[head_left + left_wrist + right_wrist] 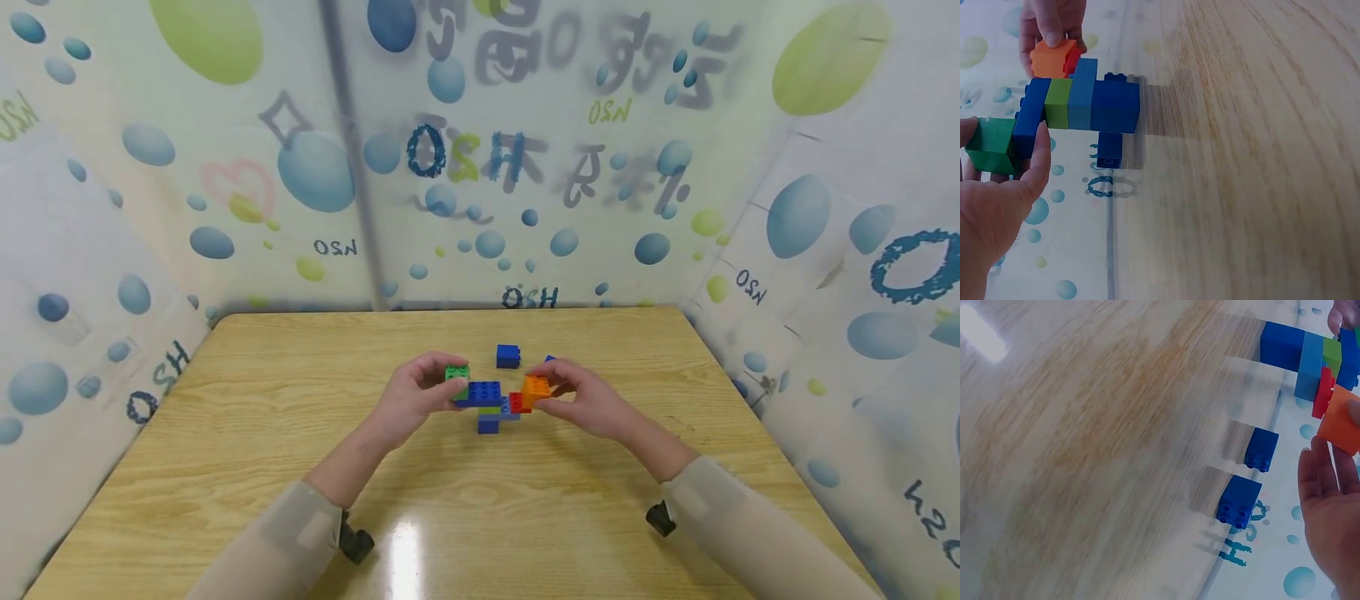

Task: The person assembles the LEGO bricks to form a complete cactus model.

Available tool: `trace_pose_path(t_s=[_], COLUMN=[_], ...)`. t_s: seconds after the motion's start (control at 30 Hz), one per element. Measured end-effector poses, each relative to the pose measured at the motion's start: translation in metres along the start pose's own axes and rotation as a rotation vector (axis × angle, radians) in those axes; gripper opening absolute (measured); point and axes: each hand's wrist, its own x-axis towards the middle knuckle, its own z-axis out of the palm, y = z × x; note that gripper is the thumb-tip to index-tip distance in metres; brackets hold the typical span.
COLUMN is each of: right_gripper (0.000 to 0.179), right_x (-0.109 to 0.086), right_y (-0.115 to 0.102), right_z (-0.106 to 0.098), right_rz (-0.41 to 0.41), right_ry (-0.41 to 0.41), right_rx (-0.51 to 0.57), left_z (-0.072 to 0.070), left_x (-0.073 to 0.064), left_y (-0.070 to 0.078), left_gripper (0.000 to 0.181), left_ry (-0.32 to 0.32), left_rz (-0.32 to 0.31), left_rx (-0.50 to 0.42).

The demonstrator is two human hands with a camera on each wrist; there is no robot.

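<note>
A stack of toy building bricks stands on the table between both hands. At its foot is a dark blue brick [488,426], with a light blue brick [1082,94] above it. A lime green brick [1058,103] lies between that one and a long dark blue brick [483,392]. My left hand [411,396] pinches a green brick [457,377] at the long brick's left end. My right hand [588,402] grips an orange brick [536,391] over a red brick [1323,394] at the right side. Whether orange and red are fully pressed together, I cannot tell.
Two loose blue bricks lie behind the stack: one blue brick [507,357] in full sight, the other blue brick [1239,499] mostly behind my right hand in the head view. The wooden table [300,367] ends at a patterned curtain [450,250].
</note>
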Motion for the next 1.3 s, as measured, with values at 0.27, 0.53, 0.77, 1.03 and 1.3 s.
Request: trace_pose_path(t_s=[0.27, 0.53, 0.77, 1.03, 1.3], right_gripper=[0.044, 0.046, 0.047, 0.047, 0.047], right_x=[-0.001, -0.001, -0.001, 0.000, 0.000], right_y=[0.000, 0.003, 0.003, 0.006, 0.006], right_z=[0.006, 0.010, 0.012, 0.016, 0.018], right_rz=[0.063, 0.063, 0.068, 0.111, 0.106], right_ry=[-0.038, -0.043, -0.032, -0.021, -0.013], right_rx=[0.184, 0.323, 0.320, 0.367, 0.419], left_z=[-0.001, -0.001, -0.002, -0.001, -0.001], left_x=[0.000, 0.000, 0.000, 0.000, 0.000], left_y=[-0.001, 0.000, -0.001, -0.003, -0.003], left_gripper=[0.036, 0.038, 0.040, 0.037, 0.040], left_ry=[0.000, -0.007, -0.007, -0.007, -0.015], left_rz=[-0.001, 0.016, 0.017, 0.016, 0.028], left_rx=[-0.004, -0.016, -0.011, -0.010, -0.024])
